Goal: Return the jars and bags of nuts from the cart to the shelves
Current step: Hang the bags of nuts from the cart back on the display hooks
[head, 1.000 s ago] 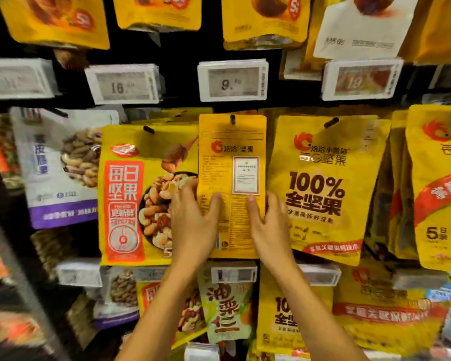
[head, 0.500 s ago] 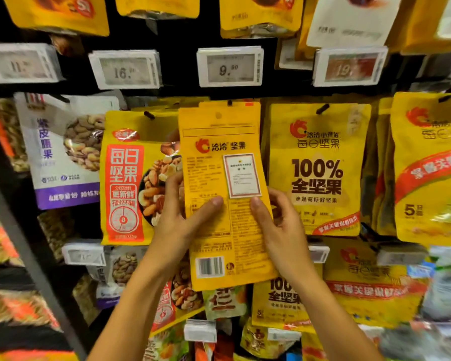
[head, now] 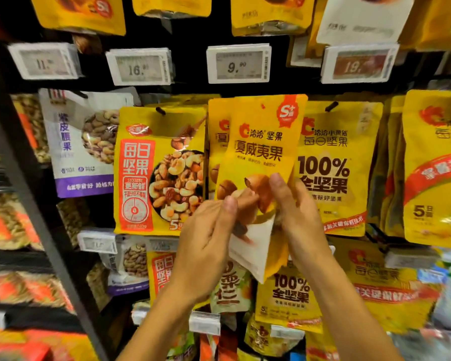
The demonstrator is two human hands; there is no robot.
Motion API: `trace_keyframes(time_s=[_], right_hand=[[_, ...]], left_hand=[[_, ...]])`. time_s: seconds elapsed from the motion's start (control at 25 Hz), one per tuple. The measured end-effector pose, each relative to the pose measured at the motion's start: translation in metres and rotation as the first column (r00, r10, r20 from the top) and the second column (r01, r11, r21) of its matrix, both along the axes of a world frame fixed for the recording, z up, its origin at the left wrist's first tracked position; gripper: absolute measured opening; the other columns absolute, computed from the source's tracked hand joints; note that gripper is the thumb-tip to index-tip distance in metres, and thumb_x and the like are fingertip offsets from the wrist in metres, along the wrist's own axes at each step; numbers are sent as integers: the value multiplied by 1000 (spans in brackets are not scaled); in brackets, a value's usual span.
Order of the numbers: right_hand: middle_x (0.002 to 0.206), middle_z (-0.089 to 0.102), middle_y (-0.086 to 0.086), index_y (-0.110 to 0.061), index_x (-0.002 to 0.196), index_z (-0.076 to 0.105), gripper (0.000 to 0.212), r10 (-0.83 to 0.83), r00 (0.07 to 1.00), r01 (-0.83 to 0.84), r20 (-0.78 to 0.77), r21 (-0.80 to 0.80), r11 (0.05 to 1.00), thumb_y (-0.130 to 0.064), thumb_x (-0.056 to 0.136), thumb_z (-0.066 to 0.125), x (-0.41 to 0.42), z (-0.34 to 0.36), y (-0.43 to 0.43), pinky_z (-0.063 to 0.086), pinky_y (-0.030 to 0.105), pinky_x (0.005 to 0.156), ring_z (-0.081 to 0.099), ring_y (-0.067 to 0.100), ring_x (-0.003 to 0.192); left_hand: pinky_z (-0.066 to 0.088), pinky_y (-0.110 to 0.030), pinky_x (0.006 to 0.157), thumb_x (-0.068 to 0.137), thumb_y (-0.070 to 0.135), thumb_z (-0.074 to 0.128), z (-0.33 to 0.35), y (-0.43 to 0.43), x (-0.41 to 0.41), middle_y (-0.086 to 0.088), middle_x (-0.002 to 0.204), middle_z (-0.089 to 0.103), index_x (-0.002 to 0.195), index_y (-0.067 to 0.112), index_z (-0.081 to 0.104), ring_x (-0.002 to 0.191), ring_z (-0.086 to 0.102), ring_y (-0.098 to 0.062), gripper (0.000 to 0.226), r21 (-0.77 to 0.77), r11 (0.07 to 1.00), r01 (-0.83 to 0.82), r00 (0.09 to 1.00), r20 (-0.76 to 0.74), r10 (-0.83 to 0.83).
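Note:
A yellow bag of macadamia nuts [head: 261, 149] is held up in front of the hanging display, its printed front facing me and its lower part white. My left hand [head: 206, 238] pinches its lower left edge with thumb up. My right hand [head: 294, 212] grips its lower right side, thumb on the front. Right behind it hangs another bag of the same kind [head: 218, 131] on a peg under the 9.90 price tag [head: 238, 63].
Yellow mixed-nut bags [head: 159, 173] hang to the left and "100%" nut bags [head: 336, 168] to the right, close on both sides. A white and purple cashew bag [head: 86, 142] hangs further left. A black shelf upright [head: 31, 204] runs down the left. More bags hang above and below.
The bag hung with its back label facing me; both hands took it off the peg and turned it, so its front now faces me. The view has moved closer.

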State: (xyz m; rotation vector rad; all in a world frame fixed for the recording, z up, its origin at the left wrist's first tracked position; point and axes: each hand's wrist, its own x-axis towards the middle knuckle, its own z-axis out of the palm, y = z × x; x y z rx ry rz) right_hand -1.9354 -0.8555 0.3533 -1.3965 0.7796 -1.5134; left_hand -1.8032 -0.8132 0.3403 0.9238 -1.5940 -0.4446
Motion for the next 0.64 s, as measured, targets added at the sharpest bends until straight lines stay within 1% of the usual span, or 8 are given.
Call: trace_keyframes(time_s=[0.04, 0.12, 0.2, 0.28, 0.4, 0.48, 0.56, 0.64], right_hand=[[95, 73, -13, -30, 98, 62, 46, -2, 1000, 2, 17, 5, 1000, -60, 62, 68, -3, -1, -3, 52, 23, 79, 68, 6, 92], [91, 74, -12, -29, 92, 67, 33, -15, 997, 14, 69, 21, 1000, -47, 64, 69, -7, -4, -9, 50, 25, 76, 69, 7, 89], [86, 74, -9, -29, 86, 71, 21, 39, 990, -47, 132, 59, 997, -39, 68, 70, -13, -4, -15, 52, 25, 71, 69, 7, 83], [77, 74, -6, -23, 84, 71, 12, 146, 973, -165, 179, 98, 981, -31, 75, 71, -19, -3, -19, 53, 22, 60, 69, 8, 72], [71, 72, -5, -22, 76, 71, 13, 209, 964, -234, 167, 149, 961, -35, 77, 68, -17, -3, -21, 51, 21, 55, 68, 8, 65], [79, 74, -5, -24, 85, 71, 28, 205, 974, -220, 92, 206, 953, -48, 72, 64, -16, -4, -22, 53, 22, 60, 71, 9, 73], [93, 75, -6, -26, 98, 68, 43, 212, 977, -209, 16, 255, 944, -56, 69, 57, -15, -7, -25, 53, 28, 77, 70, 12, 89], [98, 74, -8, -28, 103, 67, 44, 173, 985, -167, 1, 264, 950, -57, 72, 53, -11, -6, -27, 50, 33, 87, 68, 12, 96]], left_hand=[[40, -14, 90, 91, 54, 30, 1, 1, 3, 13, 102, 71, 108, 30, 68, 110, 58, -4, 48, 2, 1000, 16, 999, 31, -16], [41, -14, 89, 91, 57, 34, 6, -2, 10, 14, 100, 71, 100, 27, 71, 107, 59, -4, 49, -25, 999, 37, 999, 24, -36], [43, -14, 85, 92, 55, 41, 17, -11, 21, 16, 98, 70, 95, 28, 70, 101, 62, -4, 40, -43, 998, -49, 988, -148, 42], [47, -21, 83, 83, 54, 46, 31, -23, 30, 15, 99, 69, 98, 33, 63, 100, 62, -7, 31, 62, 995, -79, 957, -276, 93], [49, -29, 91, 75, 62, 46, 36, -34, 23, 13, 104, 70, 98, 34, 64, 103, 64, -10, 40, 260, 959, 109, 958, -286, -31], [46, -36, 94, 84, 62, 45, 30, -37, 17, 5, 105, 71, 88, 34, 70, 99, 65, -14, 38, 323, 945, 60, 949, -313, 47], [41, -31, 78, 92, 49, 44, 25, -41, 14, 1, 87, 64, 70, 30, 66, 80, 59, -15, 36, 285, 957, -57, 935, -320, 151], [35, -26, 66, 94, 43, 45, 26, -44, 12, 2, 75, 56, 64, 29, 59, 68, 50, -13, 36, 258, 957, -129, 924, -318, 210]])
